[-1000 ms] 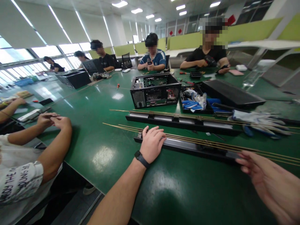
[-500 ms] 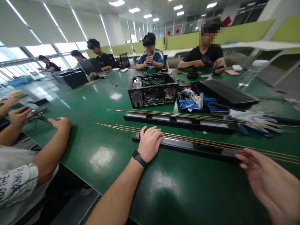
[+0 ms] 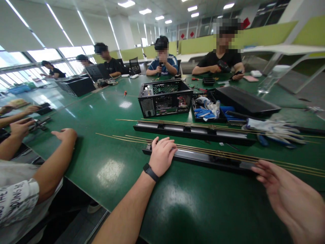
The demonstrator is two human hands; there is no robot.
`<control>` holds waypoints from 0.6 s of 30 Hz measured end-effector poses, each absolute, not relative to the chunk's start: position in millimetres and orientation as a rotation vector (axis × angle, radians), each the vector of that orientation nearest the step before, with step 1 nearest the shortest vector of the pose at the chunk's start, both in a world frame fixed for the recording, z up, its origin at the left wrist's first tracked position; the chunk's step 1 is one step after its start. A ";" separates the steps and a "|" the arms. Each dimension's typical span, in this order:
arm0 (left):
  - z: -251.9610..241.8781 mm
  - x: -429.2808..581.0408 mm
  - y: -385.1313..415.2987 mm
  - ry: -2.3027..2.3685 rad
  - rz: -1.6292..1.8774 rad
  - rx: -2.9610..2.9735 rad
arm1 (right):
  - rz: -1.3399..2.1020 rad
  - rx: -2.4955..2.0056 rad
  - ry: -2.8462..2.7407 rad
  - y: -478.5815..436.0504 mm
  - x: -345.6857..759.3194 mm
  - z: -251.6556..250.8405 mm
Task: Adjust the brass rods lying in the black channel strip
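Note:
My left hand (image 3: 164,153), with a black band at its wrist, is closed over the left end of the near long black rail (image 3: 203,156), its fingers curled across the rail's top. Several thin brass rods (image 3: 193,147) run lengthwise along this rail and jut out past its left end. At the rail's right end my right hand (image 3: 281,186) pinches one thin rod between thumb and fingertips. Exactly where the rods pass beneath my left fingers is hidden. Farther back lies a second black rail (image 3: 175,129), with brass rods along its top too.
Behind the rails stand an open black computer case (image 3: 165,98) and a tray of blue-and-white gloves (image 3: 208,108). A loose glove (image 3: 276,130) lies at the right, before a black panel (image 3: 248,100). A co-worker's arm (image 3: 56,159) rests on the green table (image 3: 101,196) at left.
One brass rod has slid left, its tip now farther past the rail's end. My right hand has shifted slightly left with it, while my left hand has stayed in place.

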State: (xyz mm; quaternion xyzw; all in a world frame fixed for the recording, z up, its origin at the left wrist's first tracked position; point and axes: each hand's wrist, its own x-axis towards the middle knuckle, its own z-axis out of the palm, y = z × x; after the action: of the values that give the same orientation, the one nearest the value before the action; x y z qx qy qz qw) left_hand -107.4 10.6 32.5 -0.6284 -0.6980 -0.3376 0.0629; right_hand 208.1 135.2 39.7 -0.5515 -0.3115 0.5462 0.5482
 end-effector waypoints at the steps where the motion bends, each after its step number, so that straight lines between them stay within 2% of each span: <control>1: 32.7 -107.4 10.6 -2.110 -1.023 -1.896 | 1.324 -1.292 -0.785 134.7 207.6 38.4; 12: 32.2 -107.4 10.9 -2.121 -1.015 -1.891 | 1.351 -1.314 -0.755 135.3 208.0 40.5; 18: 33.0 -106.5 10.6 -2.126 -1.026 -1.883 | 1.332 -1.286 -0.805 152.4 223.0 7.7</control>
State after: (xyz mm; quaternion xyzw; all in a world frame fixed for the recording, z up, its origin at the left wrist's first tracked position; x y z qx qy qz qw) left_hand -106.5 10.6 33.0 -0.6225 -0.7027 -0.3391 0.0611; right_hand 223.0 152.4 7.7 -0.5393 -0.3376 0.5587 0.5321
